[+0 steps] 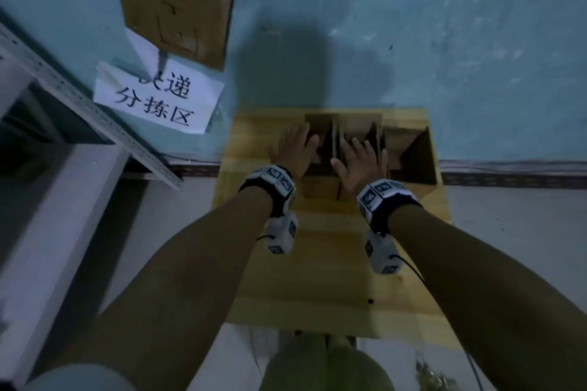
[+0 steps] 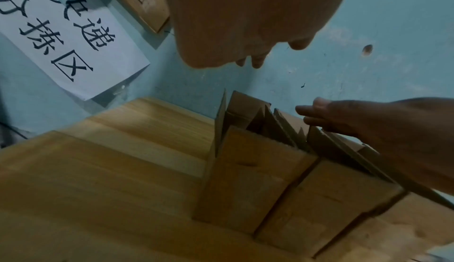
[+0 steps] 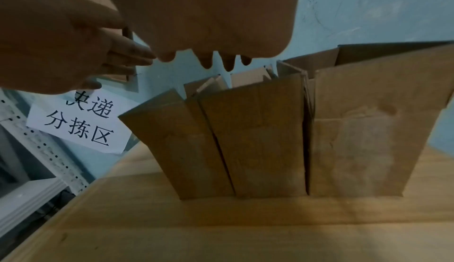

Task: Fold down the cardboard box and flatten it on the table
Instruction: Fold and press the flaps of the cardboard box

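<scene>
Three brown cardboard boxes stand upright in a row with open tops at the far edge of a wooden table (image 1: 320, 267), against the teal wall. The left box (image 1: 319, 192) (image 3: 176, 142) and middle box (image 1: 360, 125) (image 3: 258, 130) are narrow; the right box (image 1: 413, 157) (image 3: 368, 130) is wider. My left hand (image 1: 293, 149) (image 2: 245, 23) hovers over the left box with straight fingers. My right hand (image 1: 360, 163) (image 3: 209, 13) hovers over the middle box, fingers spread. In the right wrist view both hands are clear of the box rims and hold nothing.
A white paper sign (image 1: 158, 97) with black characters hangs on the wall at left, below a wooden board (image 1: 178, 0). A grey metal shelf frame (image 1: 82, 105) stands left of the table. The near half of the tabletop is bare wood.
</scene>
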The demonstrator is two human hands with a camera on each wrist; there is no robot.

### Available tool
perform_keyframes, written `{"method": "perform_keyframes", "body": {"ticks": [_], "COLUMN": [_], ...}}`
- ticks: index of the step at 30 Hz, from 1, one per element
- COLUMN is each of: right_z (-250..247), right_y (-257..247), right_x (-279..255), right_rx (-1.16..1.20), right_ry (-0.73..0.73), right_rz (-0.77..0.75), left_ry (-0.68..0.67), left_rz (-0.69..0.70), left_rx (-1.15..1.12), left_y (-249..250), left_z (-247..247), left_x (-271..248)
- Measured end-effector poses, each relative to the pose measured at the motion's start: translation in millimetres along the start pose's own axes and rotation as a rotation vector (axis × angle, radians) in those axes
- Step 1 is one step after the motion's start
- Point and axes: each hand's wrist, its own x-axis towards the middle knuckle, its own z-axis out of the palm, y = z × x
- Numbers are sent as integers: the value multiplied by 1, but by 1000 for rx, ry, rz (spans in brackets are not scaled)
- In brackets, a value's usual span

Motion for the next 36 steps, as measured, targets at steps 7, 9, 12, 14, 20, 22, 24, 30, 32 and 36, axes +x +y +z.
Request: {"method": "perform_keyframes", "body": {"ticks": [7, 9, 12, 14, 20, 22, 24, 30, 32, 36], "right_z": [21, 27, 43, 55, 78, 82, 86, 90, 92, 99], "right_y": [9, 8, 7, 9, 18, 19, 22, 36, 42, 60], "right_x": [6, 9, 13, 17, 19, 11, -3, -73, -97, -139], "right_rx": [-67, -83, -129, -109, -148, -151, -142, -162, -200, -217], "right_ry": [60, 109, 243, 382, 616, 643, 658, 608, 584, 526], "right_rz": [-30, -46, -49, -82, -150, -156, -151, -137, -137, -97], "left_ry": [56, 89, 220, 302, 427, 462, 462, 363, 357, 347], "left_rz": [-7, -1, -1, 5, 129, 125, 134, 134, 127, 125], "left_rx": [20, 9, -84, -179, -297, -296, -266, -118, -79, -70], "left_y": [-14, -20, -33, -39, -69, -79, -83, -77, -71, -66], "left_z": [5, 9, 18, 24, 53, 63, 72, 87, 91, 101], "left_x": [2, 6, 19, 29, 42, 35, 17, -55, -80, -131]}}
